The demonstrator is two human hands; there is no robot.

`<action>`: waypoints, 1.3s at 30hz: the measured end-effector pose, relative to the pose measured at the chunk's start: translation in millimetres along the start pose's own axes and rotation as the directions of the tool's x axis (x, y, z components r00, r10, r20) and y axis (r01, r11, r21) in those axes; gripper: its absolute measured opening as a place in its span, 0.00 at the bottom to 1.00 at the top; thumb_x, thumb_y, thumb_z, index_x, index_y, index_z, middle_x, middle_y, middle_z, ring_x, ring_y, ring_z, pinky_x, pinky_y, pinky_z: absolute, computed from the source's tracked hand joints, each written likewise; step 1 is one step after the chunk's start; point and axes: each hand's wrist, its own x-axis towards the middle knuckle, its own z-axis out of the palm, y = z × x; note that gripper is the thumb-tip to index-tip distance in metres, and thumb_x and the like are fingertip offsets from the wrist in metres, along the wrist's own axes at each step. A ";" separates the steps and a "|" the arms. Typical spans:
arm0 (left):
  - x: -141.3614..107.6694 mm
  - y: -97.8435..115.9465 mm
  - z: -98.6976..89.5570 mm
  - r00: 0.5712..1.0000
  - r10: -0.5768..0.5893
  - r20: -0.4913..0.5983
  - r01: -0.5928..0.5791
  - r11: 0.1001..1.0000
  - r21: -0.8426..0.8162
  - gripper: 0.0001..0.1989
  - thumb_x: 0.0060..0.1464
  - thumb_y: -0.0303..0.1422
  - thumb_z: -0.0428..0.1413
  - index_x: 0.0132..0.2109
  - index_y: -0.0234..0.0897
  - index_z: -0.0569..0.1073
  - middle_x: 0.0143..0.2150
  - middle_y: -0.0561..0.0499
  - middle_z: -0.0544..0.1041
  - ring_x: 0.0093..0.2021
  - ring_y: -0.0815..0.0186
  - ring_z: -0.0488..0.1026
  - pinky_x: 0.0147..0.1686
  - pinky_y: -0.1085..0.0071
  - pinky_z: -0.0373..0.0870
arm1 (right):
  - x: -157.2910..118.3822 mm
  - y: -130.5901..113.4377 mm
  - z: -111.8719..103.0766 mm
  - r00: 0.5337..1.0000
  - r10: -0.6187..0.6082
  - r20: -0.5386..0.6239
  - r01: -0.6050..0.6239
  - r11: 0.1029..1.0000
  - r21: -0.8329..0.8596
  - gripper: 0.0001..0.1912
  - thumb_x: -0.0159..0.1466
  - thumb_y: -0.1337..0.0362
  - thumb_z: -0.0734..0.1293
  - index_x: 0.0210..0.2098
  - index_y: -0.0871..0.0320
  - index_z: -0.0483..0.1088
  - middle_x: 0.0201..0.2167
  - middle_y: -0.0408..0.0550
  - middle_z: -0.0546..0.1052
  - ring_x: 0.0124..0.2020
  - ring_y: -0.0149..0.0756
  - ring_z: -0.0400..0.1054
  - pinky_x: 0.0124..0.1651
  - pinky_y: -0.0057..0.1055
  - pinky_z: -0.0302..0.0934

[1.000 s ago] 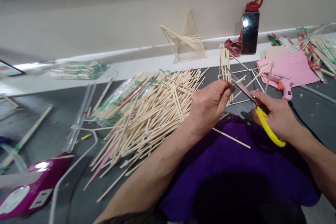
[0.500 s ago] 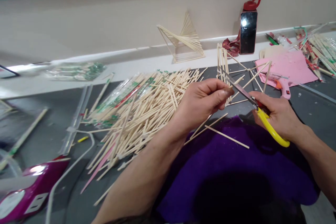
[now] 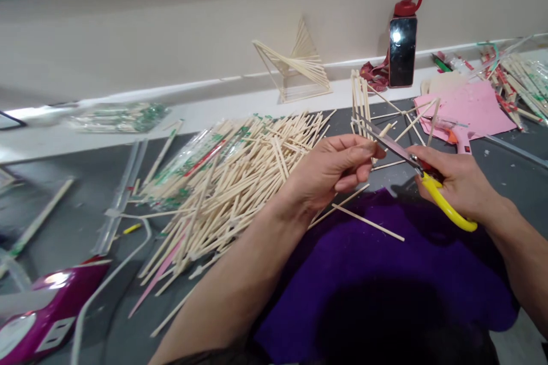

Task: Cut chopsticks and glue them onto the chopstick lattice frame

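My left hand [image 3: 342, 165] is closed, thumb and forefinger pinching a short wooden stick [image 3: 386, 129] whose tip juts out past the scissor blade. Most of that stick is hidden by the fingers and blade. In my right hand [image 3: 460, 179] are yellow-handled scissors [image 3: 445, 205], their metal blades reaching left against the stick beside my left fingertips. Just behind both hands stands an open frame of glued sticks [image 3: 411, 125]. Loose sticks [image 3: 368, 221] lie below my hands, near the purple cloth [image 3: 385, 274].
A large heap of wooden sticks [image 3: 240, 182] spreads to the left, beside wrapped chopsticks [image 3: 192, 157]. A twisted stick model [image 3: 295, 63] and a phone [image 3: 402, 51] against a red-capped bottle [image 3: 408, 5] stand behind. A pink glue gun [image 3: 461, 138] lies right; a magenta device [image 3: 64, 302] sits front left.
The scissors and my right hand have shifted slightly. Less of the stick shows beyond the blade, and the lower fingers of my left hand have loosened a little.
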 end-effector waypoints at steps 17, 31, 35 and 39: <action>-2.6 -18.7 2.1 0.741 0.671 0.000 -0.109 0.120 0.987 0.14 0.63 0.37 0.48 0.35 0.37 0.75 0.32 0.47 0.77 0.29 0.67 0.69 0.26 0.73 0.55 | -1.4 -4.5 19.0 0.984 0.166 -0.062 -0.162 0.984 0.071 0.19 0.55 0.67 0.62 0.45 0.57 0.74 0.20 0.38 0.72 0.18 0.27 0.59 0.24 0.23 0.54; -3.5 -2.0 -3.2 1.000 0.000 0.015 -0.002 0.995 0.103 0.14 0.53 0.40 0.60 0.27 0.33 0.74 0.15 0.61 0.51 0.15 0.78 0.45 0.15 0.79 0.40 | 1.4 0.6 4.4 1.000 0.025 0.009 -0.025 0.998 0.063 0.18 0.55 0.70 0.62 0.45 0.58 0.73 0.21 0.38 0.71 0.19 0.25 0.58 0.24 0.23 0.52; -4.4 -0.1 -3.3 0.984 -0.130 0.123 0.141 0.987 -0.082 0.13 0.51 0.37 0.62 0.25 0.33 0.73 0.14 0.63 0.47 0.14 0.81 0.40 0.13 0.83 0.38 | 0.5 4.8 0.1 0.999 -0.031 0.014 0.031 0.998 0.059 0.18 0.57 0.69 0.62 0.46 0.58 0.73 0.22 0.38 0.72 0.19 0.26 0.58 0.24 0.23 0.53; -2.6 -1.9 -5.5 0.956 -0.157 0.249 0.198 0.969 -0.149 0.14 0.48 0.38 0.64 0.25 0.33 0.73 0.13 0.64 0.45 0.14 0.81 0.38 0.12 0.83 0.38 | -0.9 7.8 -2.1 0.998 -0.055 0.014 0.054 0.997 0.053 0.18 0.58 0.69 0.62 0.46 0.57 0.73 0.24 0.39 0.73 0.20 0.26 0.60 0.26 0.23 0.55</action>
